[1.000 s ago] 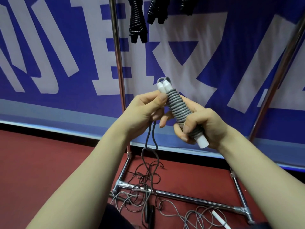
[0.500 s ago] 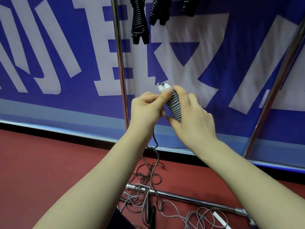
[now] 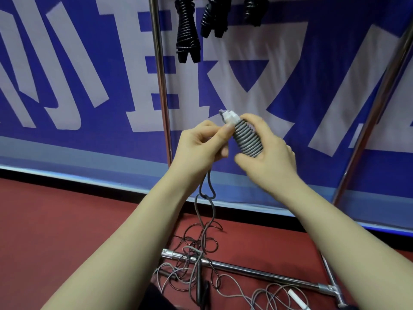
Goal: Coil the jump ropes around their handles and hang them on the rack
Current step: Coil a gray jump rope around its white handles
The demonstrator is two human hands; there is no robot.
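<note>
Fingers of right hand curl round grey jump rope, clamping wound turns so none slip. Left hand pinches loose cord just beside white handles, likely for tension on next wrap. Cord drops to tangle on floor, crossing rack base bar; slack remains, so coiling looks unfinished. Beyond: black ropes hung up top, banner behind.

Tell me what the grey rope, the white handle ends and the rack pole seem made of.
Grey rope: looks like smooth, matte plastic or rubber cord; it lies in even, tight coils, unfrayed. White handle ends: probably hard plastic, opaque with a slight sheen. Rack pole: metal, chrome-like; bright reflections run along it.
</note>
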